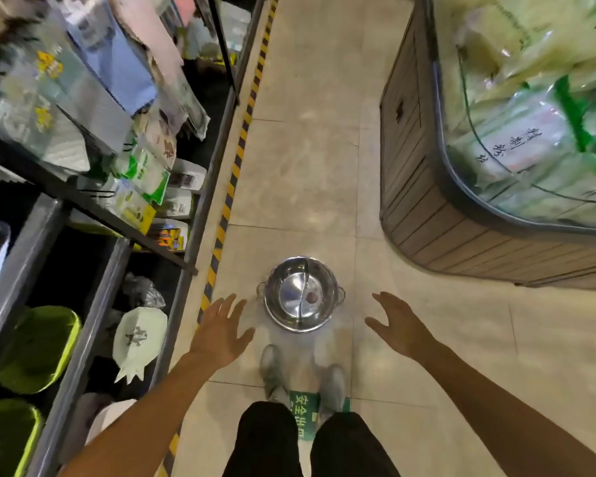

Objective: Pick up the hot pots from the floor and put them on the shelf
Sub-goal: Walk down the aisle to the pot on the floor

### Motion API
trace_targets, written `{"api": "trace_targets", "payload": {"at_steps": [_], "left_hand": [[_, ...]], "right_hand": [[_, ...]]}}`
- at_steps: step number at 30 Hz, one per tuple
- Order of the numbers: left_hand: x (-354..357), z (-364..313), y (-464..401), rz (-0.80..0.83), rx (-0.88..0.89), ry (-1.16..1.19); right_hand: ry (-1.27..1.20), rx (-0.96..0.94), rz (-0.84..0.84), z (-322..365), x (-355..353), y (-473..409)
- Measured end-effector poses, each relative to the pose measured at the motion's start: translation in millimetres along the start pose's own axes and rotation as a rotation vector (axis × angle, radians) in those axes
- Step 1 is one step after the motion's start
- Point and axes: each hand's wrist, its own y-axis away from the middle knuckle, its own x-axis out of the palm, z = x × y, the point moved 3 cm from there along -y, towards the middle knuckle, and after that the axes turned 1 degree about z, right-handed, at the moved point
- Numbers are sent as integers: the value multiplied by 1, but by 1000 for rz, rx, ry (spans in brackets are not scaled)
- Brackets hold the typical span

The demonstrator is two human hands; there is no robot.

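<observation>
both hands were spread and held nothing: the left hand [221, 330] and right hand [398, 323] flanked the hot pot [300, 293], which sat on the floor [300, 173] between and just ahead of them, handles left and right, with the shelf [200, 208] on the left.
</observation>
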Motion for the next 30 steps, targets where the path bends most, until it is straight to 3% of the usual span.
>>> {"api": "trace_targets", "payload": {"at_steps": [8,18,24,30], "left_hand": [[83,42,-177,69,-45,85],[347,94,-386,197,-256,236],[442,114,-474,20,-326,312],[476,132,-502,-114,-318,510]], "right_hand": [[-51,93,-16,-55,76,-146],[-141,171,37,-203,307,-386],[-253,194,-60,-250,397,-472],[-332,215,-171,-268,423,-497]]}}
